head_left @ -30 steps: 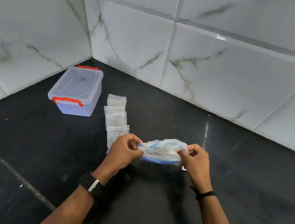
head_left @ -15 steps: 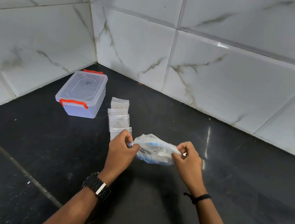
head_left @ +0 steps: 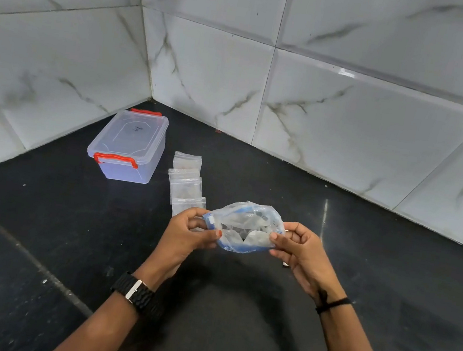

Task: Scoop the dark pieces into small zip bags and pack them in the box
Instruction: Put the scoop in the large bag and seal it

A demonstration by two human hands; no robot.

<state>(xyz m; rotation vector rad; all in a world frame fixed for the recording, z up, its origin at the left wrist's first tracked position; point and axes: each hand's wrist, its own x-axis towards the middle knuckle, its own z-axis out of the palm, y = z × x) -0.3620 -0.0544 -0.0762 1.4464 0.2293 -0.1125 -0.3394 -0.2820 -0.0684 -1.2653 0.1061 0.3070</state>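
A white marbled tile wall [head_left: 352,109] is seen behind and to the left, meeting in a corner. Below it a dark bench [head_left: 387,286] is spread across the view, with a pale seam crossing its near left part.

A clear plastic box [head_left: 128,152] is set on the bench near the corner, left of the middle. Its lid is closed, and red latches are seen at its near and far ends. Just to the right of the box, a row of small zip bags [head_left: 186,184] is laid flat on the bench, each overlapping the next, running from far to near. The nearest one is partly hidden behind the left hand.

A larger clear bag with a blue zip edge [head_left: 244,226] is held above the bench, in front of the row and near the middle of the view. Its mouth is pulled apart, and crumpled clear plastic is seen inside; whether dark pieces are in it cannot be told.

The left hand [head_left: 186,234] is clenched on the bag's left end, with thumb and fingers pinching the blue edge. The right hand [head_left: 300,252] is grasping the bag's right end in the same pinching grip. A black watch [head_left: 136,293] is worn on the left wrist, and a thin black band [head_left: 332,304] on the right.
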